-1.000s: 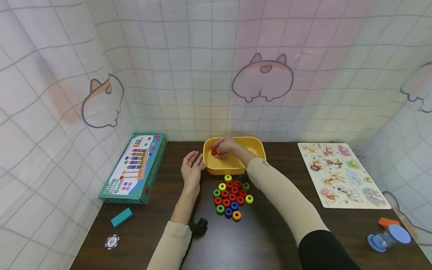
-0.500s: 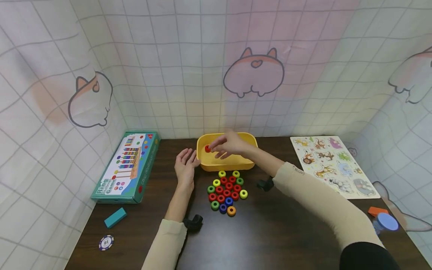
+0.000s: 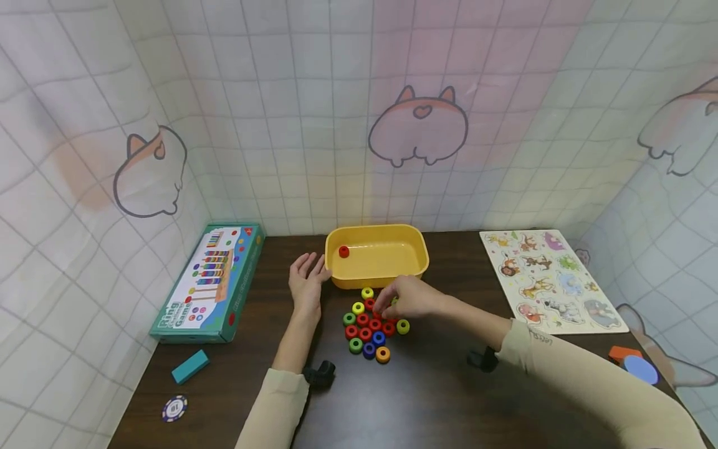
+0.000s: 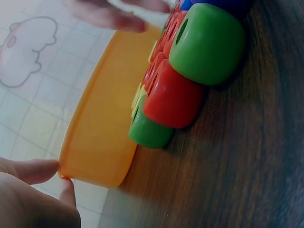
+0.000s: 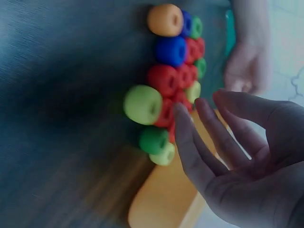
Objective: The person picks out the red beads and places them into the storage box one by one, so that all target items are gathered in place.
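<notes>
A yellow plastic tray (image 3: 387,259) stands against the back curtain with one red ring bead (image 3: 344,251) in its left part. My left hand (image 3: 306,290) is at the tray's left end, fingers loosely extended; in the left wrist view its fingertips (image 4: 45,170) touch the rim. My right hand (image 3: 415,296) reaches over the ring beads in front of the tray. Its fingers (image 5: 192,152) are spread and bent, with nothing gripped between them. The cluster holds red, green, yellow, blue and orange (image 3: 382,355) beads; the hand hides some of them.
A ring game box (image 3: 210,280) lies at the left, with a teal block (image 3: 190,366) and a poker chip (image 3: 174,408) before it. An animal puzzle board (image 3: 552,280) lies at the right. Near the right edge are an orange block (image 3: 624,353) and a blue-capped item (image 3: 640,369).
My right hand has let go of the red bead in the tray, lifted out and come toward me over the bead cluster. The left hand has stayed at the tray's left end.
</notes>
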{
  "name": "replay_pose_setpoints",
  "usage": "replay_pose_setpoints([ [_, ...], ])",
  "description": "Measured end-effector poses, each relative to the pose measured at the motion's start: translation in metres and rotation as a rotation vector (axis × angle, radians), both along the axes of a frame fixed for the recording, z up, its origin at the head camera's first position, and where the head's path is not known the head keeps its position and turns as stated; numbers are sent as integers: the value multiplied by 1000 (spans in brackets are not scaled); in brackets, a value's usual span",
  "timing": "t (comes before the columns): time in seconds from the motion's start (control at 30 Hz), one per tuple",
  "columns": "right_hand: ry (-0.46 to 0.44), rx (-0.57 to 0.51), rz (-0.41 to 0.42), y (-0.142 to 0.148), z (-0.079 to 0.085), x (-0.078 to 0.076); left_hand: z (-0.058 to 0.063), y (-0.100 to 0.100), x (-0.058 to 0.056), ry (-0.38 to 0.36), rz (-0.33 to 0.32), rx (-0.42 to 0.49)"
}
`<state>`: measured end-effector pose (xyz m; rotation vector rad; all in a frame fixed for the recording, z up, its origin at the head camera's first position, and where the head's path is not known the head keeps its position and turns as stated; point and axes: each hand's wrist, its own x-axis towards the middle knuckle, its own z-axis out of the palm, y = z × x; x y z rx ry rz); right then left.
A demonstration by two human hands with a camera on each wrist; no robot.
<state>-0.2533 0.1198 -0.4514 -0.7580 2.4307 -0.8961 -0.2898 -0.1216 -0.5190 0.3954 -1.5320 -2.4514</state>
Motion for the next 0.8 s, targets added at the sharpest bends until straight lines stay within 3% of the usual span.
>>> replay_pose_setpoints([
  [0.17, 6, 55, -1, 7, -19, 12, -4, 3, 4, -11, -9, 1],
  [0.4, -71, -24, -48, 8, -35, 16, -5, 2, 3, -17, 5, -8],
  [0.57, -138, -68, -93, 5, -35, 14, -4, 1, 1, -5, 4, 3],
  [0.8, -222, -112, -87, 6, -25, 6, -1, -1, 1, 9, 1, 16],
])
